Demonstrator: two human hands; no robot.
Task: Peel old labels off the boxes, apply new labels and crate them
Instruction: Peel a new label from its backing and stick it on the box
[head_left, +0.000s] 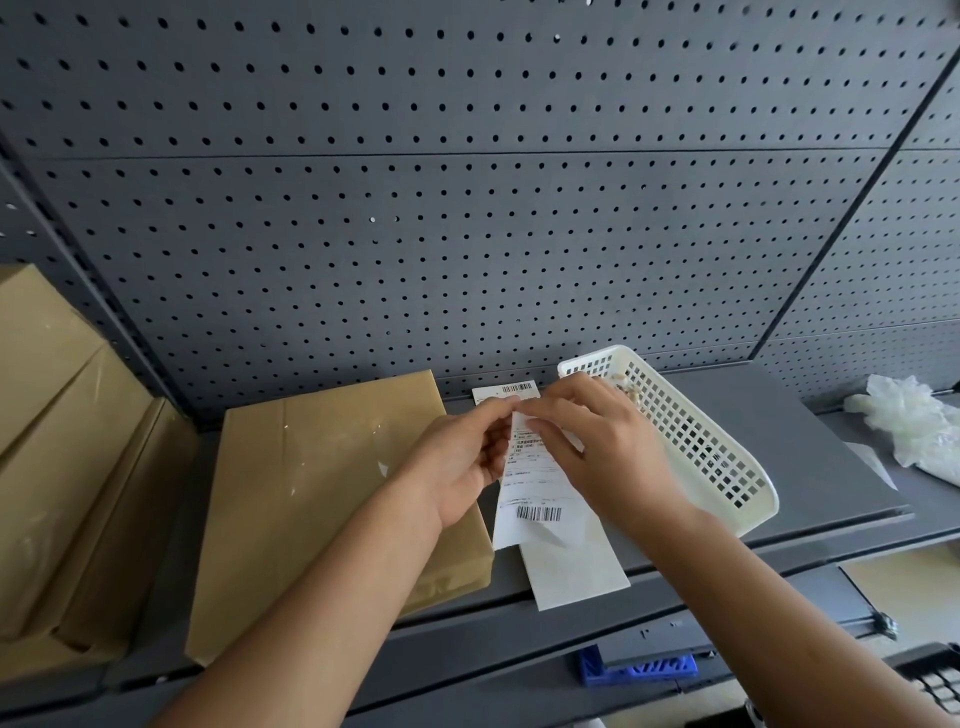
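Note:
A flat brown cardboard box (322, 493) sealed with clear tape lies on the grey shelf (810, 467). Just right of it, both hands hold a white printed label (530, 483) with a barcode near its lower end. My left hand (467, 457) pinches the label's top left edge. My right hand (592, 447) pinches its top corner, where the paper seems to split from its blank backing sheet (576, 571). Another white label (506, 391) with a barcode lies flat behind the hands by the pegboard.
A white perforated plastic basket (701, 447) lies tilted to the right of my hands. More brown boxes (67, 441) are stacked at far left. Crumpled clear plastic (904, 415) sits at far right. A grey pegboard wall (467, 208) stands behind; a blue crate (639, 667) shows below.

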